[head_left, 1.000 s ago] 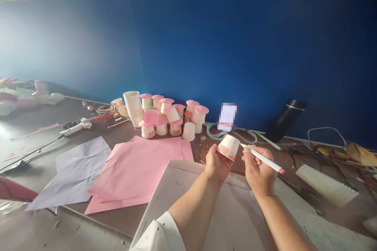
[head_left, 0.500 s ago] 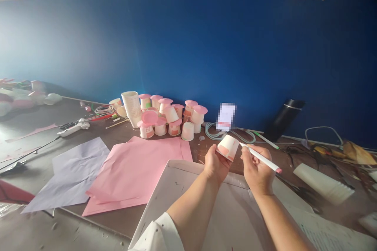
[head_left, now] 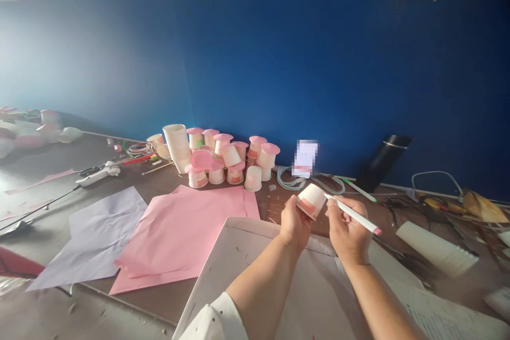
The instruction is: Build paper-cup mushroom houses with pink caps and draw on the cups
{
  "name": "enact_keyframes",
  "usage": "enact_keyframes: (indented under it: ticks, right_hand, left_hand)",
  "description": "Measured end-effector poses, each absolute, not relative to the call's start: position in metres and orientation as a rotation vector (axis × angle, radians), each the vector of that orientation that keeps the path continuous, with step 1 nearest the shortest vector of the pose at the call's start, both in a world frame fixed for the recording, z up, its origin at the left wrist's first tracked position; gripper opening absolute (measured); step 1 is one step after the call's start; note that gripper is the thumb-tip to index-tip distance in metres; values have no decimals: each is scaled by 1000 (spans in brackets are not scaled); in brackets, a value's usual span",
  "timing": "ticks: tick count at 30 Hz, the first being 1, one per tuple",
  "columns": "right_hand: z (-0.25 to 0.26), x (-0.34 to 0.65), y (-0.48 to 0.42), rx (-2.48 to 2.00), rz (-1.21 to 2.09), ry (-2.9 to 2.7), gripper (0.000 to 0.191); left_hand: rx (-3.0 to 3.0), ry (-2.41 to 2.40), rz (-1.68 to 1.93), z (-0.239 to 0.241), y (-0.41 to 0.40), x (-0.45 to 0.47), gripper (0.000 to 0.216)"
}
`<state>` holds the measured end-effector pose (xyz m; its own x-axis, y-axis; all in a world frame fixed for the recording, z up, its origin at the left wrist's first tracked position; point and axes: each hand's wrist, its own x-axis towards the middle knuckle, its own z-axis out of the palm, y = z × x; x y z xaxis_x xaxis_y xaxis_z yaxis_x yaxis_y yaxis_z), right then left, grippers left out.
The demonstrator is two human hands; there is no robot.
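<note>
My left hand [head_left: 295, 223] is closed around a small white paper cup [head_left: 313, 199], tilted with its base up. Orange-pink marks show on the cup's side. Between the fingers of my right hand [head_left: 350, 228] is a white marker pen [head_left: 356, 214] with a pink end, its tip at the cup's right side. Whether the tip touches the cup is hard to make out. Both hands are above a white board or box lid [head_left: 255, 255]. Behind them stands a group of paper cups with pink round tops [head_left: 236, 167], some with orange windows drawn on.
Pink paper sheets [head_left: 179, 234] and a pale lilac sheet [head_left: 95, 239] lie to the left. A tall stack of paper cups [head_left: 176, 149] stands at the back. On the right are a black bottle [head_left: 384, 162], more nested cups [head_left: 436, 248] and a green-tipped pen [head_left: 360, 190].
My left hand has turned the cup a little, so more of the orange-pink marking faces me. My right hand keeps the marker pen in nearly the same place.
</note>
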<state>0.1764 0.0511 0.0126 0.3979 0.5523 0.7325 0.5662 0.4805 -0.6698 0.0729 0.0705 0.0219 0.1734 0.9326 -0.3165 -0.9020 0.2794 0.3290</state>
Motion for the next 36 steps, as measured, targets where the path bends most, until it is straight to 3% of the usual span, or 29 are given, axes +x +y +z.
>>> enact_keyframes:
  ticks: [10,20,28,34,36]
  right_hand:
    - [13,178,52,-1158,-11,-1203,33]
    - [16,176,50,-1162,-41,-1216,31]
    - [16,177,50,-1130,39,-1198,33]
    - [13,179,53,-1170,21,-1193,36]
    - [13,180,53,-1174,17,-1200,36]
  left_hand:
    - [340,720,1452,3,74,84,28]
    - [376,774,1440,22,62,78,23]
    - [87,412,1285,21,75,66,30]
    - [111,358,1218,22,71,63,8]
    - [136,374,1236,24,69,64,14]
